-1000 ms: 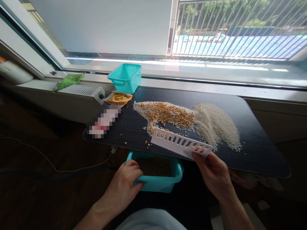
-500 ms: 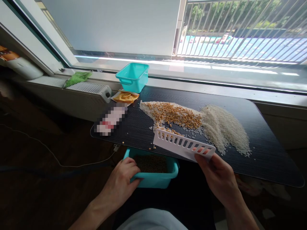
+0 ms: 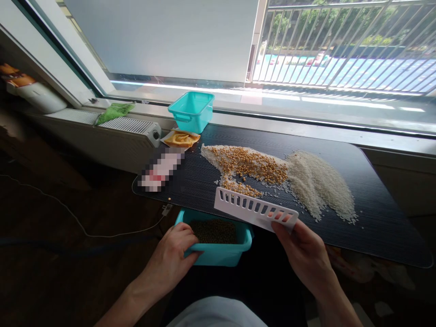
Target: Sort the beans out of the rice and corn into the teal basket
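Observation:
My left hand (image 3: pixel 179 254) is closed on the near left rim of a turquoise plastic bin (image 3: pixel 221 256), held just below the table's front edge. Inside the bin lies a layer of soybeans (image 3: pixel 214 230). My right hand (image 3: pixel 299 243) grips the right end of a white slotted plastic strip (image 3: pixel 245 210), which stands on edge along the table's front. Behind the strip is a small patch of soybeans and rice (image 3: pixel 241 187). Farther back, more soybeans (image 3: pixel 252 163) lie over rice, joining a larger heap of white rice (image 3: pixel 320 181) on the right.
A second turquoise bin (image 3: pixel 192 111) stands by the window at the back left of the dark table (image 3: pixel 371 204). Near it are a yellow-orange packet (image 3: pixel 180 137) and a blurred-out item (image 3: pixel 161 170). A green cloth (image 3: pixel 116 112) lies on the radiator (image 3: pixel 132 127). A white cable (image 3: pixel 102 236) hangs at left.
My right hand has drawn the strip slightly left and toward the front edge. A few loose soybeans near its left end no longer show on the table. My left hand stays on the bin.

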### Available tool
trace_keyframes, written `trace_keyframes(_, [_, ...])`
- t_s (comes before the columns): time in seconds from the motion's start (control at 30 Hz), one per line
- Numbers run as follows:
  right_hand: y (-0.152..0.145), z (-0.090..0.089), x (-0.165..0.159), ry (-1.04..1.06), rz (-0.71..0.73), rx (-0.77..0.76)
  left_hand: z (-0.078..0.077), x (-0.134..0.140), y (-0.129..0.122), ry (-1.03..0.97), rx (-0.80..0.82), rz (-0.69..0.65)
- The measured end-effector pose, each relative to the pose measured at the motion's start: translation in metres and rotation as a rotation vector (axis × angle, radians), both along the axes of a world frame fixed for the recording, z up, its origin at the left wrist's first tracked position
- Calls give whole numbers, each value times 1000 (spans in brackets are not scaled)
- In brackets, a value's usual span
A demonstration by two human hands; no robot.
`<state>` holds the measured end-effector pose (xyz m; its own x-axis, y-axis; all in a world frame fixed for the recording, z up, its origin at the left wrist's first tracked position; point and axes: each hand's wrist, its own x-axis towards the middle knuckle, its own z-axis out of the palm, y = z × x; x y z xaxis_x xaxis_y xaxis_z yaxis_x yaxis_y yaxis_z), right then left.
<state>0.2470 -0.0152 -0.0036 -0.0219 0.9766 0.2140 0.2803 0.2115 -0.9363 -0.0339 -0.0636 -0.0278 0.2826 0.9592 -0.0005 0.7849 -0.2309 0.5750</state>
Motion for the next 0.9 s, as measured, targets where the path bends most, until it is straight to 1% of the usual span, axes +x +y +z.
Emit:
trace_keyframes(0.1, [6,-3,-22,55,59,-5,-2,-10,-1,0,29,38])
trace_keyframes(0.2, [17,-8,-53,94,171,-6,-2,-26,-5,31,55,83])
trace_keyframes(0.27, [27,-12,-76,101,215,8,-1,-38,-8,58,66,125])
trace_keyframes(0.4, [49,-20,-113,32,265,21,1,-59,-14,103,82,180])
trace_keyframes(0.5, [59,-25,-129,-13,311,35,1,-70,-18,142,102,193])
trace_keyframes(0.63, [59,-28,-135,-13,400,16,3,-78,-21,177,88,204])
trace_keyframes(0.77, [50,-20,-127,25,476,-22,5,-80,-24,175,62,220])
trace_keyframes(0.83, [45,-14,-117,50,440,-11,7,-80,-25,169,61,235])
trace_keyframes(0.9, [41,-10,-101,87,344,18,8,-77,-26,164,59,231])
